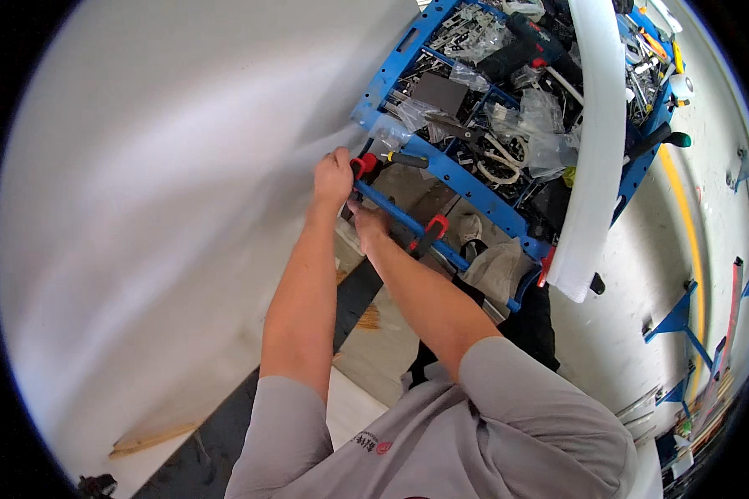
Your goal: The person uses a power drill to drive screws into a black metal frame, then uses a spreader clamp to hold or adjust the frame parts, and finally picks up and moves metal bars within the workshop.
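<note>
My left hand [333,176] is curled closed beside the large white sheet [183,191], near the left end of a blue handle bar [408,221]. What its fingers hold is hidden. Just below and to its right, my right hand [369,224] reaches in under the bar. Its fingers look bent around something dark that I cannot make out. Close to both hands, a red-and-black tool handle [363,166] hangs at the bar's end. Another red-handled tool [431,234] sits farther along the bar.
A blue tool cart [474,190] holds a cordless drill [528,48], scissors [456,129], plastic bags [543,125] and small metal parts. A yellow-and-black handle [406,160] lies on its edge. One long white strip [601,141] crosses the cart. Blue brackets [678,320] stand right.
</note>
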Available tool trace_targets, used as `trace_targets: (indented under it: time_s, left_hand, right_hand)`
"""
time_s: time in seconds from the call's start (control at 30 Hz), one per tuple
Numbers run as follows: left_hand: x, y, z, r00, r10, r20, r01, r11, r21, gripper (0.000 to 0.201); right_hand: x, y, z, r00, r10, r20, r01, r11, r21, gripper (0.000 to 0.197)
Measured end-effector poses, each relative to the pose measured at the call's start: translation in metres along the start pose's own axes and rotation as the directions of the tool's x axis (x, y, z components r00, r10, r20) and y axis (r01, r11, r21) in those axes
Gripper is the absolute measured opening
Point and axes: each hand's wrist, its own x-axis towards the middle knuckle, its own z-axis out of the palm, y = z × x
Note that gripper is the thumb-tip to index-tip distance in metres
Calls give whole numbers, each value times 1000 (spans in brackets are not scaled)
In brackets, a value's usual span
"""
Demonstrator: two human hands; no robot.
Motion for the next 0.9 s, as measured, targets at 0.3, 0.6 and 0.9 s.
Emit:
trace_targets:
  time_s: [0.3, 0.6, 0.9]
  left_hand:
    - [5, -15, 9, 985, 110, 136, -130, 980, 149, 36]
    - [19, -11, 8, 947, 83, 311, -146, 972, 186, 22]
    - [16, 2, 13, 954, -47, 295, 0, 987, 159, 38]
  right_hand:
    - [47, -14, 20, 943, -324, 76, 232, 803, 549, 84]
    - [49, 1, 12, 907, -390, 160, 207, 742, 638, 66]
    - [9, -11, 9, 902, -370, 223, 109, 693, 712, 45]
